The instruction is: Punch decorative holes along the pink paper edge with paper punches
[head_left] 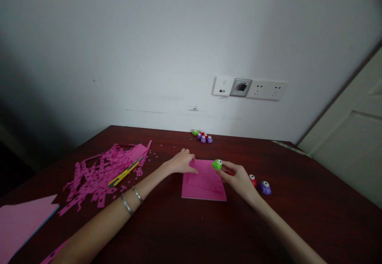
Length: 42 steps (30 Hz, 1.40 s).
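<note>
A pink paper stack (205, 184) lies on the dark wooden table (298, 216). My left hand (182, 162) rests on the stack's far left corner, fingers curled and pressing the paper down. My right hand (237, 178) is at the stack's right side and pinches a small green craft punch (217, 164) at the paper's far right corner. A red punch (253, 180) and a purple punch (264, 187) sit just right of that hand.
A pile of punched pink paper strips (98, 174) lies at the left with a yellow utility knife (125, 171) on it. A pink sheet (20, 220) overhangs the near left. Several small punches (203, 135) cluster by the wall. Wall sockets (249, 88) sit above.
</note>
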Each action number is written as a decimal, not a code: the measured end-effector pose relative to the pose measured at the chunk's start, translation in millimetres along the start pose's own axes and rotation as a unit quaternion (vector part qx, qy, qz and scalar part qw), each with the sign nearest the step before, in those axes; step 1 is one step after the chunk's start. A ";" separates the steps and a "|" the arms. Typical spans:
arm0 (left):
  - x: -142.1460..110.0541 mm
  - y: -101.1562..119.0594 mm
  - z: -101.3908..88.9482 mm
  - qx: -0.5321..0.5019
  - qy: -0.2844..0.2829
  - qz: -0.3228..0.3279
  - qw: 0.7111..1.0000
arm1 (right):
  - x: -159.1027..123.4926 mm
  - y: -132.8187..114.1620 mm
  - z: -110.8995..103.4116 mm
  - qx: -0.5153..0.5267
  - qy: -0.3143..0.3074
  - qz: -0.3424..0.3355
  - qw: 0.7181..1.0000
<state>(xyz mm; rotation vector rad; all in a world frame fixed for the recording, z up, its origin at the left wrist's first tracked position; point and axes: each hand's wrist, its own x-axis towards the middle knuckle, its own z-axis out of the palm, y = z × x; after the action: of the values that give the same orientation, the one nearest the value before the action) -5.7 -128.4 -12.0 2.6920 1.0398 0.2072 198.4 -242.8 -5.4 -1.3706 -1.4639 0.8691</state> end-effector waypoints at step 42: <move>14.9 -20.9 -13.3 -0.418 0.006 -0.065 0.906 | -37.3 15.4 0.8 0.116 0.044 0.005 0.992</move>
<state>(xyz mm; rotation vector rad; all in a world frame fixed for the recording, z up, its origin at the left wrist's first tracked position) -11.1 -101.0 -4.5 1.8408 0.8576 0.5102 201.3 -277.6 -25.8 -1.2286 -1.2475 0.9414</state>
